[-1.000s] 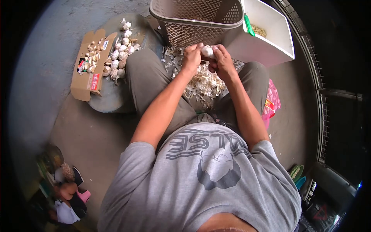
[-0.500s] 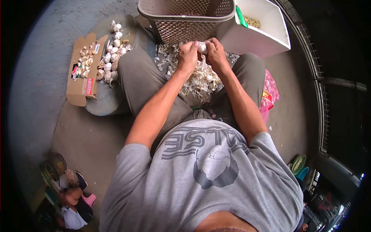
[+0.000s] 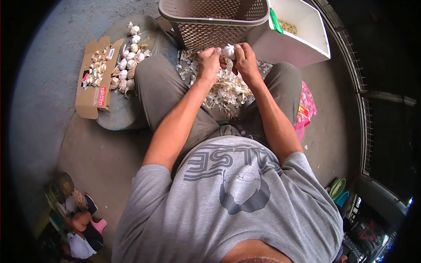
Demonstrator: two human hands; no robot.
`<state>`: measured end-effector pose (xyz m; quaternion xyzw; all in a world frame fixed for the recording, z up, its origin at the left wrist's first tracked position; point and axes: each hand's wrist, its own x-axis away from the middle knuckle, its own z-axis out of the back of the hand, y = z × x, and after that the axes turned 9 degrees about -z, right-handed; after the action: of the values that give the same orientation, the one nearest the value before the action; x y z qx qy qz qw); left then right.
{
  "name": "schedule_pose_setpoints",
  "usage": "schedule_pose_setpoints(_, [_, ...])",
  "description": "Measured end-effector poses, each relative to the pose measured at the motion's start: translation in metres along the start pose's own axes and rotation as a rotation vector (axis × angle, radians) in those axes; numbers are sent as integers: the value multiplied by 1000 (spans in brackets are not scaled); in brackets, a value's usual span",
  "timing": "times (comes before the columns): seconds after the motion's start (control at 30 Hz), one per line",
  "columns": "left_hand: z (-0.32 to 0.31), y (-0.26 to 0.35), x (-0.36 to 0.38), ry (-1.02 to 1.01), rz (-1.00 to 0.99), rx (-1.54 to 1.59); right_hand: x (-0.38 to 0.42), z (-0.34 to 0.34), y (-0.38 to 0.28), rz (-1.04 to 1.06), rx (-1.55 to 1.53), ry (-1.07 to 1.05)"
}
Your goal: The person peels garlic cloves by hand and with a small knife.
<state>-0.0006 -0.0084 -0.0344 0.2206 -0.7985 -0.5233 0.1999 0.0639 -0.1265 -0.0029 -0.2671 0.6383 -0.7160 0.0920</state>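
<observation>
A white garlic bulb [image 3: 228, 51] is gripped in my right hand [image 3: 247, 65], its thumb and fingers closed round the bulb's right side. My left hand [image 3: 208, 65] is closed in a pinch just left of the bulb; what lies between its fingertips is too small to make out. A strip of pale garlic skin [image 3: 230, 65] hangs below the bulb, between the two hands. Loose garlic peelings [image 3: 228, 90] are heaped beneath, between my knees.
Whole garlic bulbs [image 3: 130, 64] lie on a round surface [image 3: 115, 120] at left, beside a cardboard box [image 3: 90, 103] holding cloves. Ahead stand a mesh basket [image 3: 206, 35] and a white bin [image 3: 302, 44] with a green-handled object [image 3: 275, 21]. A pink net bag [image 3: 308, 103] sits right.
My left hand has drawn slightly left, away from the bulb. More of the bulb shows, and a strip of skin now hangs under it.
</observation>
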Motion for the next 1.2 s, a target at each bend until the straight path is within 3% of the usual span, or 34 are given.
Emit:
schedule_pose_setpoints(0.07, [-3, -1, 4, -31, -52, -40, -1, 1, 2, 10, 0, 8])
schedule_pose_setpoints(0.27, [-4, 4, 5, -39, 73, 125, -2, 1, 7, 79, 4, -50])
schedule_pose_setpoints(0.43, [2, -4, 0, 84, -8, 6, -2, 5, 8, -171, -324, -154])
schedule_pose_setpoints(0.6, [-4, 1, -3, 46, -69, -87, -1, 4, 6, 34, -6, -101])
schedule_pose_setpoints(0.63, [0, 1, -3, -24, -7, -137, 0, 4, 6, 43, 26, -100])
schedule_pose_setpoints(0.73, [-1, -14, -6, -96, -246, -337, 5, 1, 2, 35, 44, -93])
schedule_pose_setpoints(0.77, [-3, -3, 0, -139, -152, -218, 6, 1, 2, 23, 44, -95])
schedule_pose_setpoints(0.87, [2, -14, -4, -151, -186, -255, 9, 1, 0, 18, 87, -104])
schedule_pose_setpoints(1.07, [4, -15, -8, 9, -53, 8, 17, -5, -3, 49, -2, -145])
schedule_pose_setpoints(1.17, [-2, -2, -3, 103, 89, -152, 9, -2, -3, 57, 10, -72])
schedule_pose_setpoints(1.2, [-3, -4, -1, 60, -10, -192, 5, -2, -1, 58, 45, -38])
